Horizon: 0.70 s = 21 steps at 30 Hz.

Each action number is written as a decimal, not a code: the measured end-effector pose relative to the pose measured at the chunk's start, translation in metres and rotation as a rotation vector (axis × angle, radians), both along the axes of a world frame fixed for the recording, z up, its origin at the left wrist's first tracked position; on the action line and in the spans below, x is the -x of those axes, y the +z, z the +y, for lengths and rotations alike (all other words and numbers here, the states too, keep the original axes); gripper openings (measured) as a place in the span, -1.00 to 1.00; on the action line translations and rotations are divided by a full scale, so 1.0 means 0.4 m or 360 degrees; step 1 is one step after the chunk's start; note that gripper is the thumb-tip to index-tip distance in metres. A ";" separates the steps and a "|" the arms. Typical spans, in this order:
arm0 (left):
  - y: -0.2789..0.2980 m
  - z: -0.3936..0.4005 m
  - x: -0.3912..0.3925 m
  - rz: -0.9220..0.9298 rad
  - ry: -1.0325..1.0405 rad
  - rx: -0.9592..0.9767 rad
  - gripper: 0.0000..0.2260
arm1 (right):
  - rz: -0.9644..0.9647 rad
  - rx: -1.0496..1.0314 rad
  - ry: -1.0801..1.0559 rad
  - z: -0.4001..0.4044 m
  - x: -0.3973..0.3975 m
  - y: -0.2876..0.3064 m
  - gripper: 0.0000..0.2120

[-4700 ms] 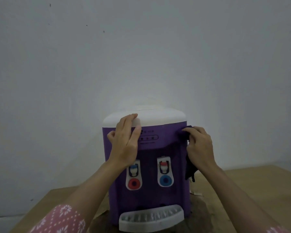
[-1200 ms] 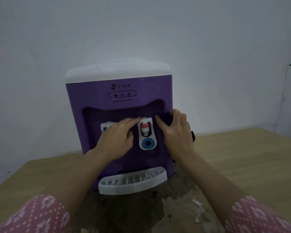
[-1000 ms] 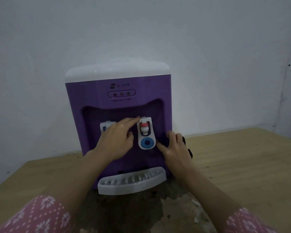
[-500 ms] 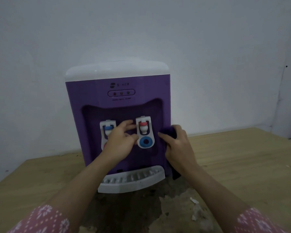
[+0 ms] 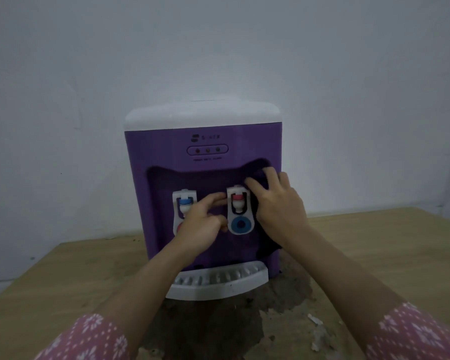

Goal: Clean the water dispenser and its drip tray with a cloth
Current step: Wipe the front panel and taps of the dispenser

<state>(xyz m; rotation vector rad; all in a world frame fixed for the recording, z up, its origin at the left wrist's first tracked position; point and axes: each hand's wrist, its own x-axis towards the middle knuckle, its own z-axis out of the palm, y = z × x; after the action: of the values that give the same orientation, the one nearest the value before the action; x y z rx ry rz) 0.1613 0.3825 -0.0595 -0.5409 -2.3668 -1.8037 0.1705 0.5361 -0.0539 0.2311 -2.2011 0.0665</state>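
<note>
Water dispenser (image 5: pixel 203 162) sits mid-frame on the wooden counter (image 5: pixel 390 245), back near the pale wall (image 5: pixel 218 48). Purple body, white top; drip tray (image 5: pixel 218 284) sticks out at its base, lower centre.

My right hand (image 5: pixel 278 203) is in the upper right of the tap recess, pressing the dark cloth (image 5: pixel 264 229) flat against the purple panel. Fingers (image 5: pixel 270 178) spread and only slightly bent, thumb pointing toward the right tap (image 5: pixel 239 211). Cloth bunches under the fingertips at the recess corner, runs beneath the palm, and its tail hangs below the wrist, ending above the tray's right end. Cloth edge is just beside the right tap; can't tell if it touches.

My left hand (image 5: pixel 200 224) is between the two taps, fingers curled. Forefinger and thumb reach to the right tap's left edge, looks like a pinch on it. Hand covers the lower part of the left tap (image 5: pixel 183 203).

Tray is below both hands, apart from them. Worn dark patch (image 5: pixel 218 328) on the counter in front of the tray.
</note>
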 end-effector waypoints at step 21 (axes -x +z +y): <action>-0.001 0.001 -0.008 -0.0098 -0.0074 0.0050 -0.49 | 0.0200 -0.0185 0.0230 -0.025 -0.017 0.005 -0.60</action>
<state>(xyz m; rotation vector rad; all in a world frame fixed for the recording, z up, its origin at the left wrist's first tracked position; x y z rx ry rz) 0.1644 0.3827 -0.0599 -0.5569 -2.4466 -1.8306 0.1771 0.5260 -0.0518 0.4476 -2.0629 0.0035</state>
